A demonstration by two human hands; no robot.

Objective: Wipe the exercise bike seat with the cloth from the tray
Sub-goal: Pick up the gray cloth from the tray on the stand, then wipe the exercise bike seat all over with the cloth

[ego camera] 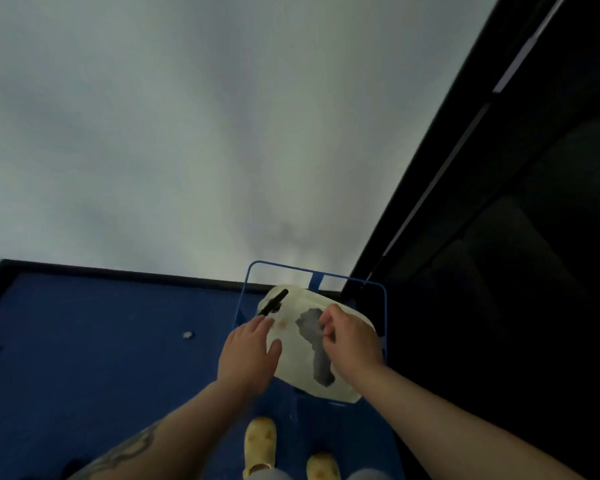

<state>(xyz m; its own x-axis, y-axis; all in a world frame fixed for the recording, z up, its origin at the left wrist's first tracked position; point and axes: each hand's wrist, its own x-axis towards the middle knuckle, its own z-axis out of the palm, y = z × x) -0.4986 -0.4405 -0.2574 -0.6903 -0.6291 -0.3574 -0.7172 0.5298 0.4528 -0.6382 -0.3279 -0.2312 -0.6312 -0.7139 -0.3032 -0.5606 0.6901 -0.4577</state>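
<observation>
Pinching the grey cloth (314,344) on the white tray (291,358), right hand (350,341) grip clenched; left hand (248,351) w/ released grip rests at tray edge.

The tray (291,344) looks like pale, smooth plastic with a faint sheen, set in a thin blue frame (383,313) of painted metal wire. The grey cloth (312,327) on it is soft, matt and crumpled. The floor (84,358) is matt blue carpet; the yellow shoes (260,445) look rubbery.
</observation>
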